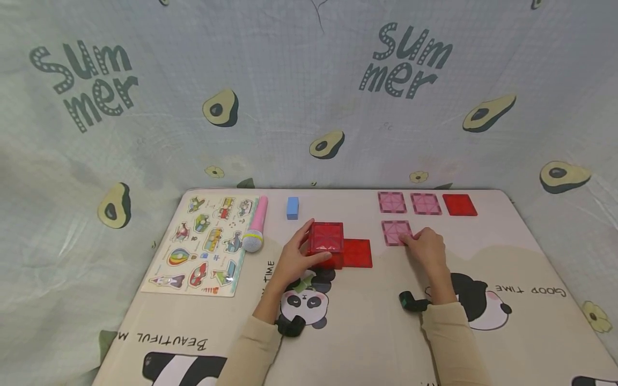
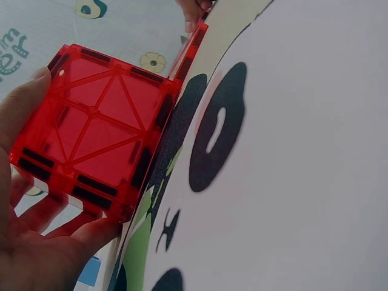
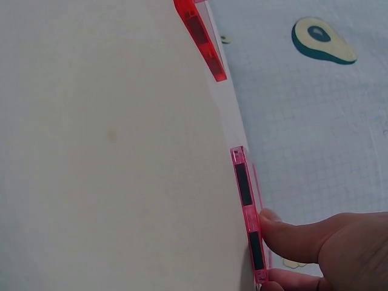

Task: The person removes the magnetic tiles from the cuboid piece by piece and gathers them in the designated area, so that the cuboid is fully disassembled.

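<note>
A cube of translucent red magnetic tiles (image 1: pixel 326 237) stands near the middle of the table, with a flat red magnetic tile (image 1: pixel 358 253) adjoining its right side. My left hand (image 1: pixel 295 262) grips the cube from the left, thumb on its near side and fingers around the far side. In the left wrist view the cube's face (image 2: pixel 100 115) shows cross ribs and dark magnets along the edges. To the right, my right hand (image 1: pixel 427 249) pinches the right edge of a pink magnetic tile (image 1: pixel 395 232). The right wrist view shows that tile's edge (image 3: pixel 248 212) beside the thumb.
Two pink tiles (image 1: pixel 391 202) (image 1: pixel 426 203) and a red tile (image 1: pixel 460 205) lie in a row at the back right. A blue block (image 1: pixel 292 208) stands at the back. On the left lie a pink toy microphone (image 1: pixel 258 217) and a picture puzzle board (image 1: pixel 193 276).
</note>
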Available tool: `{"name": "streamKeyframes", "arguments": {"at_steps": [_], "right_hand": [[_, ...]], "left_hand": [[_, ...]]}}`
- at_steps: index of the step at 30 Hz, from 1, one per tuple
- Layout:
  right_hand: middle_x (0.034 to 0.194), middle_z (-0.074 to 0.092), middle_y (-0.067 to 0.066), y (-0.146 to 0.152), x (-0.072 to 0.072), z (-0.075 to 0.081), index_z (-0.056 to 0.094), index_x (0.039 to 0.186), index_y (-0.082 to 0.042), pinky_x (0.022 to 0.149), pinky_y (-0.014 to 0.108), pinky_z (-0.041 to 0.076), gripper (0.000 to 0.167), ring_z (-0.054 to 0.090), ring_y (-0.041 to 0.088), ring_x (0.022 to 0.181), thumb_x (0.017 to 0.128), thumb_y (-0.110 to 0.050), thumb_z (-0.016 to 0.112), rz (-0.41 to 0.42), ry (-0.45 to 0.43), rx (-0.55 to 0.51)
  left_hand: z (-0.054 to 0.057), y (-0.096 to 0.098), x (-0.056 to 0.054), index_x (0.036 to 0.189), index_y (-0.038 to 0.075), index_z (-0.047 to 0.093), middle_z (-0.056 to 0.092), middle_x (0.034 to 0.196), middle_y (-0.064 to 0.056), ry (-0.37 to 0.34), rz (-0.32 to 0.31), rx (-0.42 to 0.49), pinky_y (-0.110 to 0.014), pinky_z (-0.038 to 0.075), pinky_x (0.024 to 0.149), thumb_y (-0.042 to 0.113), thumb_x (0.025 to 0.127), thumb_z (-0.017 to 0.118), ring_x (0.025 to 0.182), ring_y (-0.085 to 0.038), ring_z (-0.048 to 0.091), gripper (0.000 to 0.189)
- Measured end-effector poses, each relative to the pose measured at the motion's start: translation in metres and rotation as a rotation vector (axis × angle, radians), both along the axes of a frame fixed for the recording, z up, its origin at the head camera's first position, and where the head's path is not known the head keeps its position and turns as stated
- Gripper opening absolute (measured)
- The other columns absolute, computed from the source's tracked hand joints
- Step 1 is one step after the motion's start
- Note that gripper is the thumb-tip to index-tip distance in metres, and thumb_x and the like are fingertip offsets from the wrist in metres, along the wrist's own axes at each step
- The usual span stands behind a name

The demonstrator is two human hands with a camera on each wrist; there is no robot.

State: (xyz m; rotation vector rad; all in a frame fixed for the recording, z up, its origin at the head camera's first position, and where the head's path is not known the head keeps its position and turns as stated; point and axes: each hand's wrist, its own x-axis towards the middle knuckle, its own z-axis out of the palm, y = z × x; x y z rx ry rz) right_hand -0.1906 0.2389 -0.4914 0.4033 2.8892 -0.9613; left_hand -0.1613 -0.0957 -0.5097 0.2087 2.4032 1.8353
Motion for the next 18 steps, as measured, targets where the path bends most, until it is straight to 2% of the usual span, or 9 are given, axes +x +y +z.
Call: {"name": "streamKeyframes", "arguments": {"at_steps": [8,14,18], "right_hand": [[0.093,0.065,0.027,0.0035,0.0003,0.0002,0.062,0.104,0.013,0.057,0.029,0.044,0.046,0.056,0.029,0.075,0.098,-0.033,0.063,0.012,-0.019,-0.002],[0.098,0.063,0.027,0.0038,0.0011,0.0030,0.056,0.111,0.010,0.062,0.031,0.047,0.049,0.055,0.031,0.081,0.099,-0.038,0.059,-0.006,-0.017,-0.038],[0.104,0.063,0.029,0.0006,0.0010,0.0077,0.053,0.118,0.010,0.067,0.035,0.053,0.054,0.057,0.033,0.085,0.098,-0.040,0.059,-0.011,0.017,-0.062]], "left_hand": [[0.0000,0.0004,-0.0009,0.156,0.038,0.029,0.044,0.155,-0.001,0.000,-0.001,-0.008,-0.047,0.054,0.102,0.033,0.078,0.085,0.144,-0.030,0.042,0.096],[0.0006,0.0003,-0.0001,0.156,0.039,0.029,0.044,0.156,0.001,-0.001,0.003,-0.005,-0.046,0.054,0.102,0.034,0.077,0.085,0.144,-0.030,0.042,0.097],[0.0005,0.0000,-0.0001,0.156,0.039,0.029,0.044,0.155,0.001,-0.004,0.005,-0.010,-0.046,0.054,0.102,0.034,0.077,0.086,0.144,-0.029,0.042,0.097]]}}
